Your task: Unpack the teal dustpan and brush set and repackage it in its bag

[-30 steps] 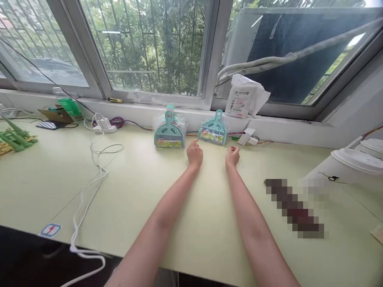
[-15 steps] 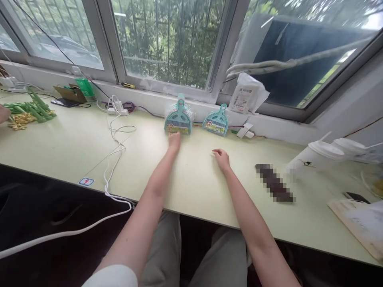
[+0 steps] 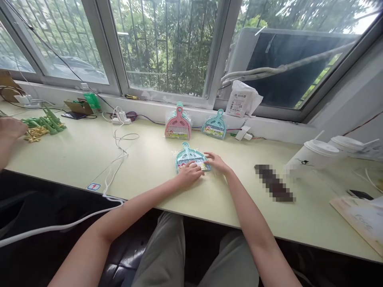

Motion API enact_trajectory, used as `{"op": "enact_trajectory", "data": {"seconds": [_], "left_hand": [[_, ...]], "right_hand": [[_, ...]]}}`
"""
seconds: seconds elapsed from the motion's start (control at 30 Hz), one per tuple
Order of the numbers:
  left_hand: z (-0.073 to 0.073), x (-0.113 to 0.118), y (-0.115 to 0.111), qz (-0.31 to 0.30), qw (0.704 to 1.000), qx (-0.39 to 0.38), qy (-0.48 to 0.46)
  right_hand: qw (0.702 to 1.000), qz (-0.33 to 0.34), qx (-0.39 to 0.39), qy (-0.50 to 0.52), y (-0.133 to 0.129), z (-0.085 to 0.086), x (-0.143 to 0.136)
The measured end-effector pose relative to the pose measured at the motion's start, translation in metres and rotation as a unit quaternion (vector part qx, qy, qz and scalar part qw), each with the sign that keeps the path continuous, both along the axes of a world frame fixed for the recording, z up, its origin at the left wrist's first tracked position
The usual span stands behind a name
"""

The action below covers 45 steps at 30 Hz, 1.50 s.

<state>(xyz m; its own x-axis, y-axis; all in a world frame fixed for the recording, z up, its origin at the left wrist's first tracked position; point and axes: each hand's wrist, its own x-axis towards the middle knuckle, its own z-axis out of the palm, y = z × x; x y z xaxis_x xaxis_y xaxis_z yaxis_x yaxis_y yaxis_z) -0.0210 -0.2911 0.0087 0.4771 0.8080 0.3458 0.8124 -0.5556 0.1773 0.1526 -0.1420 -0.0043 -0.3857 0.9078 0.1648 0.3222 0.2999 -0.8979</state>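
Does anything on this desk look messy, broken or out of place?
Nothing broken or spilled. The one untidy thing is a long white cable that trails in loops across the pale green table and hangs off its front edge. The wrapped teal dustpan set under both hands looks intact.

We're looking at a teal dustpan set (image 3: 189,156) with a yellow label strip, lying on the pale green surface (image 3: 149,159). Behind it we're seeing a pink dustpan set (image 3: 178,125) and another teal one (image 3: 214,126); a white cable (image 3: 115,159) is trailing left.
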Motion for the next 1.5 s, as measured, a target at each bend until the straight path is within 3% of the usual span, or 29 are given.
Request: {"op": "enact_trajectory", "data": {"seconds": [0.07, 0.13, 0.2, 0.27, 0.33, 0.4, 0.47, 0.53, 0.67, 0.77, 0.87, 0.97, 1.03, 1.13, 1.23, 1.3, 1.4, 1.5], "left_hand": [[0.006, -0.001, -0.005, 0.048, 0.998, 0.03, -0.041], [0.011, -0.007, 0.0, 0.15, 0.978, 0.067, -0.129], [0.015, -0.012, 0.014, 0.274, 0.926, 0.065, -0.253], [0.017, -0.014, 0.032, 0.35, 0.852, -0.026, -0.389], [0.019, -0.013, 0.05, 0.33, 0.782, -0.185, -0.495], [0.022, -0.012, 0.065, 0.226, 0.747, -0.318, -0.539], [0.023, -0.014, 0.074, 0.126, 0.745, -0.377, -0.535], [0.023, -0.018, 0.077, 0.081, 0.756, -0.406, -0.507], [0.02, -0.031, 0.074, 0.047, 0.772, -0.433, -0.464], [0.017, -0.041, 0.074, 0.033, 0.771, -0.418, -0.479], [0.015, -0.054, 0.077, 0.047, 0.764, -0.377, -0.521], [0.014, -0.065, 0.08, 0.064, 0.752, -0.325, -0.569], [0.013, -0.069, 0.08, 0.077, 0.742, -0.302, -0.594], [0.014, -0.07, 0.078, 0.077, 0.732, -0.29, -0.612], [0.015, -0.068, 0.073, 0.044, 0.746, -0.314, -0.586], [0.017, -0.068, 0.07, -0.001, 0.752, -0.349, -0.559], [0.017, -0.07, 0.069, -0.052, 0.748, -0.393, -0.532], [0.015, -0.074, 0.074, -0.024, 0.753, -0.394, -0.527]], "right_hand": [[0.997, 0.02, -0.05, 0.059, -0.003, -0.003, 0.003], [0.99, -0.027, -0.077, 0.117, -0.005, -0.007, 0.007], [0.977, -0.097, -0.089, 0.168, -0.006, -0.01, 0.012], [0.96, -0.146, -0.101, 0.216, -0.007, -0.01, 0.018], [0.944, -0.166, -0.11, 0.261, -0.007, -0.006, 0.024], [0.935, -0.175, -0.106, 0.291, -0.007, 0.0, 0.029], [0.933, -0.179, -0.088, 0.299, -0.007, 0.005, 0.032], [0.937, -0.174, -0.071, 0.293, -0.005, 0.008, 0.034], [0.956, -0.147, -0.043, 0.249, -0.001, 0.007, 0.035], [0.978, -0.17, 0.045, 0.111, -0.003, 0.01, 0.035], [0.959, -0.212, 0.187, -0.036, -0.012, 0.018, 0.031], [0.951, -0.179, 0.243, -0.061, -0.022, 0.026, 0.023], [0.963, -0.167, 0.211, -0.031, -0.027, 0.028, 0.017], [0.99, -0.121, 0.03, 0.058, -0.028, 0.028, 0.012], [0.984, -0.053, -0.109, 0.132, -0.024, 0.024, 0.012], [0.978, -0.049, -0.12, 0.161, -0.02, 0.021, 0.013], [0.974, -0.101, -0.118, 0.166, -0.015, 0.018, 0.015], [0.969, -0.133, -0.131, 0.162, -0.012, 0.019, 0.018]]}}
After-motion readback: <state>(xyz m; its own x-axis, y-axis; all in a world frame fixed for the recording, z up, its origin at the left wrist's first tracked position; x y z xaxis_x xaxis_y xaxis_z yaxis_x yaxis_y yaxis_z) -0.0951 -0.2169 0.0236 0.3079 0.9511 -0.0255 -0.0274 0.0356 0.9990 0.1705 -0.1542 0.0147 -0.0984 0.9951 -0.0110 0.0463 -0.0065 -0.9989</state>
